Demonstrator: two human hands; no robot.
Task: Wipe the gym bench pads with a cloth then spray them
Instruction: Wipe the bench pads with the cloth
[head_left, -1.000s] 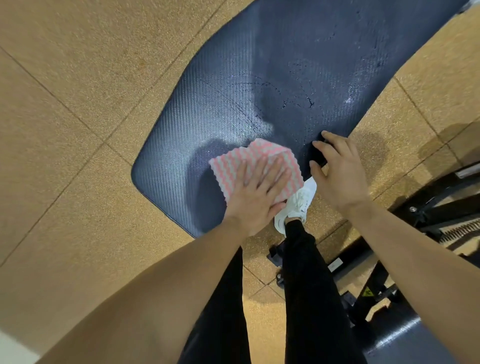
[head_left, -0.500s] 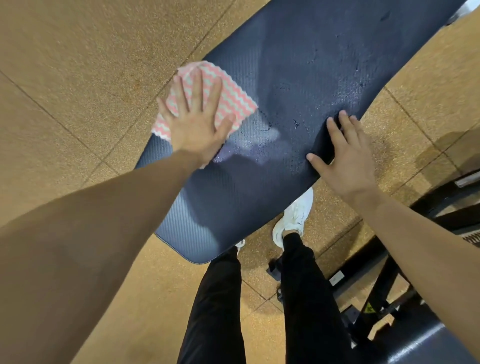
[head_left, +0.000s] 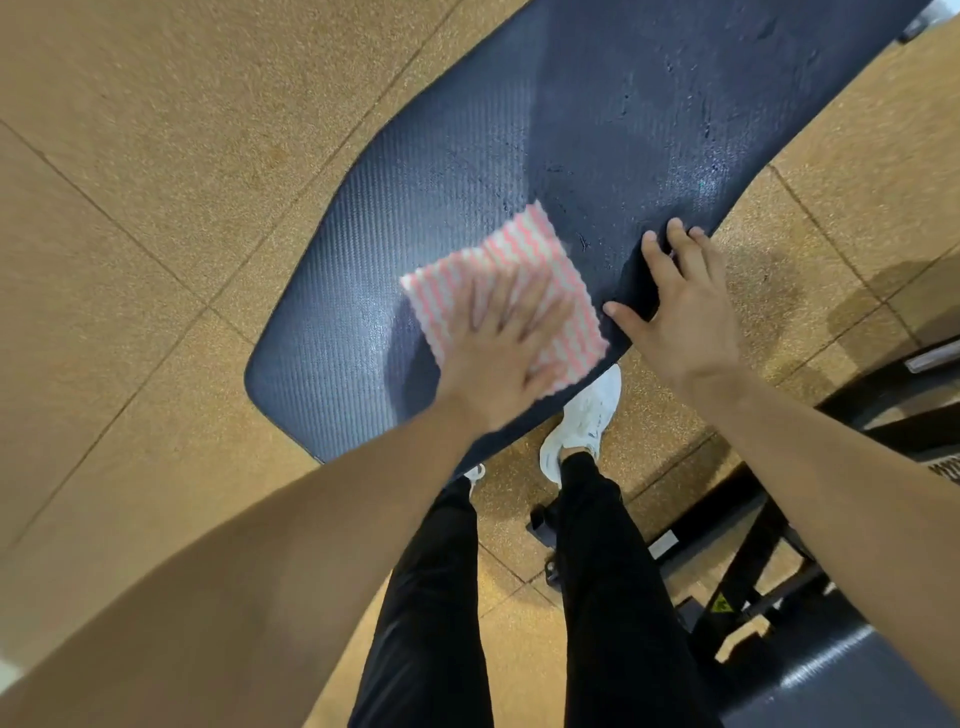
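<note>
A long dark blue bench pad (head_left: 467, 156) with a ribbed surface runs from the upper right to the middle left. Wet streaks and droplets show on its upper part. A pink-and-white striped cloth (head_left: 540, 249) lies flat on the pad near its near edge. My left hand (head_left: 498, 358) presses on the cloth with fingers spread, blurred by motion. My right hand (head_left: 675, 306) rests flat on the pad's right edge beside the cloth, fingers apart, holding nothing. No spray bottle is in view.
The floor is tan speckled tile (head_left: 156, 156) with dark joints. My legs in black trousers (head_left: 597, 597) and white shoes (head_left: 587, 415) stand below the pad. A black metal bench frame (head_left: 753, 545) and a second dark pad (head_left: 841, 680) sit at the lower right.
My left hand swept the cloth from the pad's near edge to its far left edge, then back toward the near right edge. My right hand stayed on the pad's right edge.
</note>
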